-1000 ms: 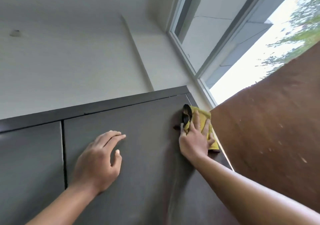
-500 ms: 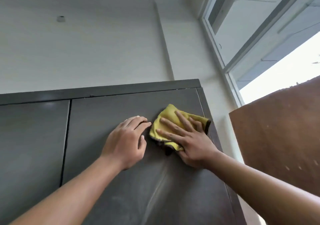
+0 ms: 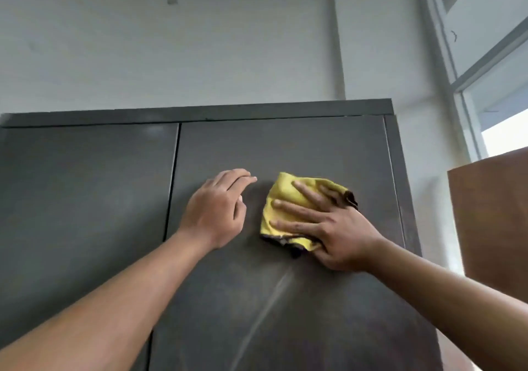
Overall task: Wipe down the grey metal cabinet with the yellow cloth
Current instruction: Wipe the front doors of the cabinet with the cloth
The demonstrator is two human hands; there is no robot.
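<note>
The one yellow cloth [image 3: 281, 199] sits bunched up high on the right door [image 3: 285, 148] of the grey cabinet [image 3: 200, 113]. About half of the cloth hides under the right hand [image 3: 337, 230], which presses it flat with fingers spread wide. Just left of the cloth, not touching it, the left hand [image 3: 214, 213] lies on the same door, fingers close together and a bit bent. Further left of the cloth is the left door [image 3: 85, 199], so two doors. The cabinet's bottom is cut off. Right of the cloth stands one brown board [image 3: 491, 222], cut off too.
</note>
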